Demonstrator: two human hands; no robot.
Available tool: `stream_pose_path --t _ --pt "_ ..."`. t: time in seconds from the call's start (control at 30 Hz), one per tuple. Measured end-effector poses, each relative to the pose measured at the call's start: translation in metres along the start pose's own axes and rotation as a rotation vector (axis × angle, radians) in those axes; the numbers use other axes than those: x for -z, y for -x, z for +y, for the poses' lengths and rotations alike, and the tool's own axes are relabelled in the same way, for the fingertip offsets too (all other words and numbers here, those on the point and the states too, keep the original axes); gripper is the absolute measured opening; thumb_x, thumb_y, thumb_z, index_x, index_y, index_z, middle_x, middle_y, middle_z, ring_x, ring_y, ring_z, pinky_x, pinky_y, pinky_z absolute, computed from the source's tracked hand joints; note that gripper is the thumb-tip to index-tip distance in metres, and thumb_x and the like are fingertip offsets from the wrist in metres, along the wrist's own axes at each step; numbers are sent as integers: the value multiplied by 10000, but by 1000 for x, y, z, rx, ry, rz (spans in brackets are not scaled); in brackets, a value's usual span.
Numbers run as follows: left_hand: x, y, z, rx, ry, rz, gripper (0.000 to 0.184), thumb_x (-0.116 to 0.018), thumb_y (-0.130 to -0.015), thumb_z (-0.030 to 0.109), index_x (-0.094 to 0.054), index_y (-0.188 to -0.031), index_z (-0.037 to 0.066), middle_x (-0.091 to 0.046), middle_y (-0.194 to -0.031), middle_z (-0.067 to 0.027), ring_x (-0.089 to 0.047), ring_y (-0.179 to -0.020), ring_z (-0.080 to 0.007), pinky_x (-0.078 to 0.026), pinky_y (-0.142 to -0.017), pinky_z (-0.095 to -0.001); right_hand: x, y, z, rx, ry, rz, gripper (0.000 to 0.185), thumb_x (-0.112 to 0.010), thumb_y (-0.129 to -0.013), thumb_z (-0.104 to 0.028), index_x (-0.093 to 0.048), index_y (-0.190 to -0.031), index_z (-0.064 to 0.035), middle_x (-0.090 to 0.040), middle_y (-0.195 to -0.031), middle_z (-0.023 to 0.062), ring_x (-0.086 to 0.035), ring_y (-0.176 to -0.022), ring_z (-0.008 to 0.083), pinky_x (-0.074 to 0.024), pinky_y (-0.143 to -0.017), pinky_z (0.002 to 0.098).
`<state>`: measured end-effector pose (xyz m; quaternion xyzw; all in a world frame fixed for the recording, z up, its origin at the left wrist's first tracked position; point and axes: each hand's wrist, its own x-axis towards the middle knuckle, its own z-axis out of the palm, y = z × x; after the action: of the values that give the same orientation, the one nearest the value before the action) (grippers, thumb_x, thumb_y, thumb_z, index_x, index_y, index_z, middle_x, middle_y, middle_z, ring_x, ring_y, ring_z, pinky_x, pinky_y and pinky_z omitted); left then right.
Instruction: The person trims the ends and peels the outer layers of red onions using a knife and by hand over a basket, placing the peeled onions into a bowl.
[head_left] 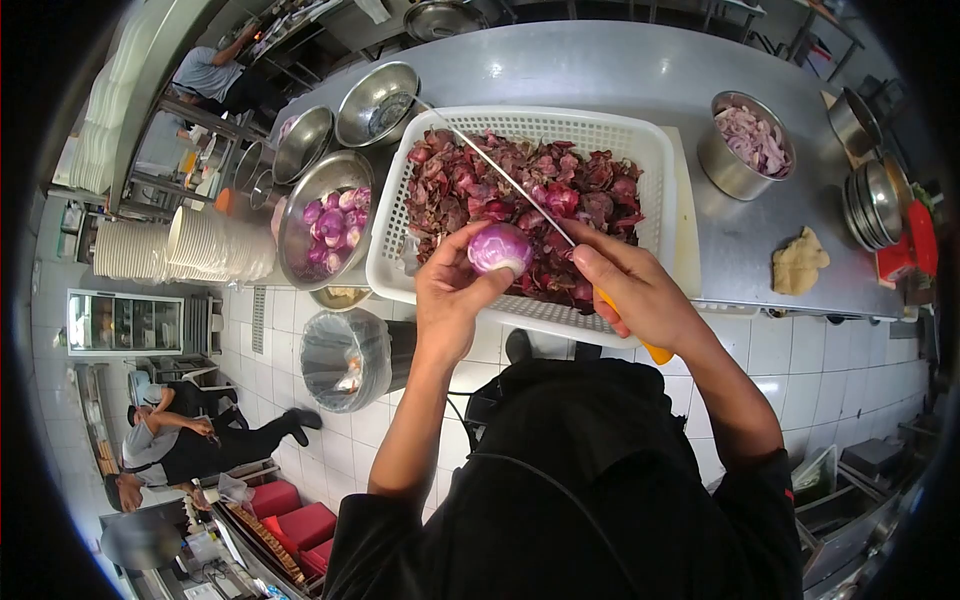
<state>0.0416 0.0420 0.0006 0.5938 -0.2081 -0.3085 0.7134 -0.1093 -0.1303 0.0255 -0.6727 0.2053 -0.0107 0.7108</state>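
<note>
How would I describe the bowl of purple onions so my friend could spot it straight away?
Start at the long steel counter and find the white basket of onion skins. To its left sits a wide metal bowl. Unlike the other bowls behind it, this one holds a heap of glossy, whole purple onions.

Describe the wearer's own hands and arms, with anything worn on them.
The left hand and right hand are bare, without gloves. The forearms are uncovered below loose, short black sleeves; the right one has a small red mark near its edge.
</note>
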Motion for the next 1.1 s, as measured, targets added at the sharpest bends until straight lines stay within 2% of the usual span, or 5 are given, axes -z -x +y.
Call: stream_pose_path --t 0.17,0.2,0.83,1.03,1.1 --pt "-10 4 8 -2 -42 -22 510 -693 -790 -116 -566 -1276 -26 -683 -1100 -91 -654 -992 -152 -530 -886 -296 -7 6 2 185 255 30 550 -528 -1027 -322 -406 -1496 -61 -541 -721 -5 -508 -575 91 -431 -571 250" --pt "-9 4 8 -2 -58 -31 508 -693 -788 -114 -571 -1273 -27 -683 -1098 -84 -653 -989 -146 -531 -881 -295 -8 10 -3 173 301 39 637 -603 -965 -400 -457 -1430 10 -608 -695 153 -629 -641 224 -492 -692 347" --pt "-6 4 9 -3 -158 -68 540 -684 -739 -146 -589 -1255 -19 -689 -1037 -39 -657 -940 -124 -536 -826 -275 -17 12 -7 424 419 43 562 -589 -986 -288 -436 -1462 -31 -632 -685 138 -643 -615 249 -498 -657 323" --pt "0 2 2 -103 -81 -146 591 -691 -707 -198 -581 -1250 7 -604 -1240 -86 -617 -1115 -186 -511 -946 -318 7 -1 -8 -79 -39 -132 536 -510 -997 -497 -671 -1130 -2 -528 -539 16 -522 -435 125 -405 -440 288" --pt "5 2 0 -165 -64 -180 612 -692 -699 -208 -577 -1257 15 -567 -1299 -96 -596 -1167 -202 -496 -981 -335 17 -7 -10 -125 -48 -63 527 -474 -997 -553 -557 -838 -56 -478 -553 -11 -470 -434 89 -379 -430 235"
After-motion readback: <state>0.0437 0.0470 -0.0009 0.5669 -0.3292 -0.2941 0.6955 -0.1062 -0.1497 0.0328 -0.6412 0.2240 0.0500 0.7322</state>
